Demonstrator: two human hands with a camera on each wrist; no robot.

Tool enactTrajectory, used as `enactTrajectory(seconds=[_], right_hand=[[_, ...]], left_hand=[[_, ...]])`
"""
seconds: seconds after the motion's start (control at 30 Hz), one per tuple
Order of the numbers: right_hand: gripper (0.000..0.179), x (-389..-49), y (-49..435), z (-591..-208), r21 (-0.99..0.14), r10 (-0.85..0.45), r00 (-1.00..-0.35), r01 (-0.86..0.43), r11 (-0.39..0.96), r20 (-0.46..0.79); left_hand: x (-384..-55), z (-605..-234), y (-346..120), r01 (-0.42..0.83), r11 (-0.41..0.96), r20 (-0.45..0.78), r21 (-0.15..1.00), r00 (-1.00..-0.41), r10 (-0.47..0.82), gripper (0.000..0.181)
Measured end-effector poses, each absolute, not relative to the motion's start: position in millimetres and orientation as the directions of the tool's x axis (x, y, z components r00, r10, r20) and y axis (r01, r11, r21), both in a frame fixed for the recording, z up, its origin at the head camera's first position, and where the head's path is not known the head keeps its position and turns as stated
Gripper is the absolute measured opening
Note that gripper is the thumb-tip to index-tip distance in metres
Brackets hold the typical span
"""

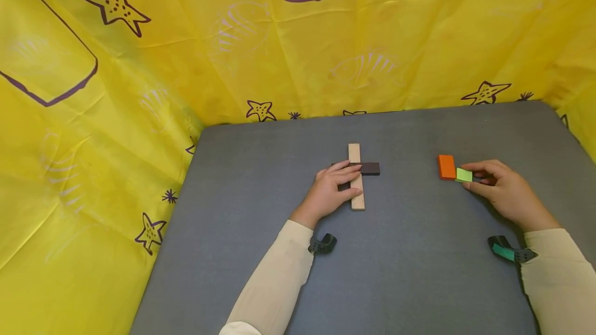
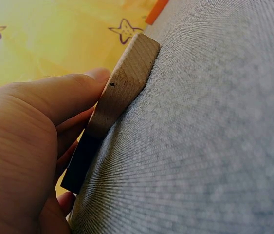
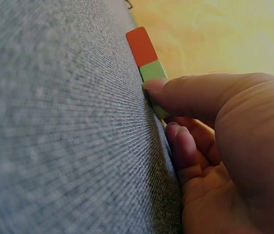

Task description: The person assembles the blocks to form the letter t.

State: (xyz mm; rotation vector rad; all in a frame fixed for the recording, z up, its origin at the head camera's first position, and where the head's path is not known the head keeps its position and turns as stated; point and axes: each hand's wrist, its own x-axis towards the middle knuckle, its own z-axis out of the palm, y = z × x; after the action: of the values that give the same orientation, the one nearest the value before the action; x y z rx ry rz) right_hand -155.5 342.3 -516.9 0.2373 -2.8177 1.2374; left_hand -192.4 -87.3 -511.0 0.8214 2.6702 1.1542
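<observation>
A long pale wooden block and a dark brown block form a cross shape on the grey table. My left hand rests on them, its fingers extended over the dark block and the thumb on the pale one. In the left wrist view, that thumb touches the top of the wooden block. Over on the right, my right hand pinches a small light green block between thumb and fingers. An orange block lies right against the green one's left side. The right wrist view shows the thumb covering part of the green block.
The grey cloth-covered table has a yellow patterned curtain along its back and left sides. Dark wrist straps are on the left wrist and right wrist, over beige sleeves.
</observation>
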Motion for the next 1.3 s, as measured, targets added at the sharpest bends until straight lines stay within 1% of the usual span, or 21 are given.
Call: enactTrajectory(seconds=[0.67,1.03,1.3], right_hand=[[0.031,-155.2,336.3,-515.5,-0.728,-0.106,-0.984,-0.179,0.662,0.145],[0.033,-153.8,328.3,-516.8,-0.798,-0.114,-0.975,-0.223,0.560,0.192],[0.037,-152.9,315.8,-517.4,-0.807,-0.127,-0.967,-0.255,0.533,0.221]], left_hand=[[-193.4,-510.2,-87.5,0.434,0.561,0.108,0.705,-0.847,0.521,0.054],[-194.0,-512.8,-86.7,0.443,0.569,0.111,0.693,-0.845,0.522,0.054],[-193.1,-512.9,-87.4,0.440,0.562,0.114,0.700,-0.846,0.520,0.053]])
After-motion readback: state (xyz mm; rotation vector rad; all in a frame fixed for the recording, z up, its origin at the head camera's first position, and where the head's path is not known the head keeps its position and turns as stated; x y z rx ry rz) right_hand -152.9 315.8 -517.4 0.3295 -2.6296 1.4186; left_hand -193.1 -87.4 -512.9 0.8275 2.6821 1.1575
